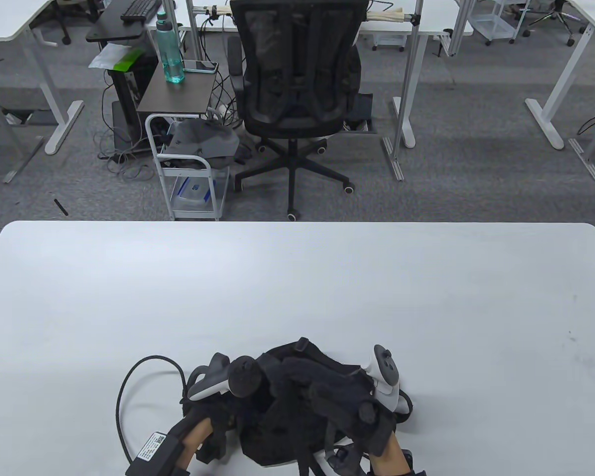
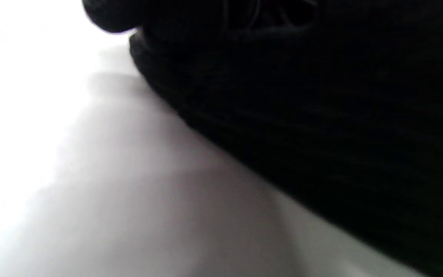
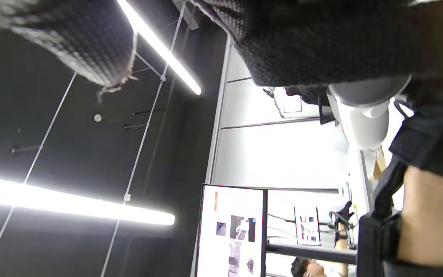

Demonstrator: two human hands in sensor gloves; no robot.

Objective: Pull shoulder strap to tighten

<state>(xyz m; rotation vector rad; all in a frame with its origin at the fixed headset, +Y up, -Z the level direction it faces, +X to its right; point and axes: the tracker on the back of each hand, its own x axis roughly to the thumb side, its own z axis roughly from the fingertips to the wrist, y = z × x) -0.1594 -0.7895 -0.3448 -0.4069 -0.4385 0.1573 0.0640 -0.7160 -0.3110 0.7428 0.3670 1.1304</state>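
Note:
A small black bag (image 1: pixel 277 431) lies on the white table (image 1: pixel 297 287) at its near edge. Thin black straps (image 1: pixel 329 453) hang from its near side. My left hand (image 1: pixel 238 384) rests on the bag's left side. My right hand (image 1: pixel 337 394) lies over its right top. Black gloves on black fabric hide what the fingers hold. The left wrist view shows only the dark bag fabric (image 2: pixel 321 115) on the table (image 2: pixel 110 200). The right wrist view faces the ceiling, with a gloved finger (image 3: pixel 71 38) at the top.
A black cable (image 1: pixel 124 396) loops on the table left of my left hand. Beyond the table's far edge stand an office chair (image 1: pixel 292 84), a white cart (image 1: pixel 188 168) and more desks.

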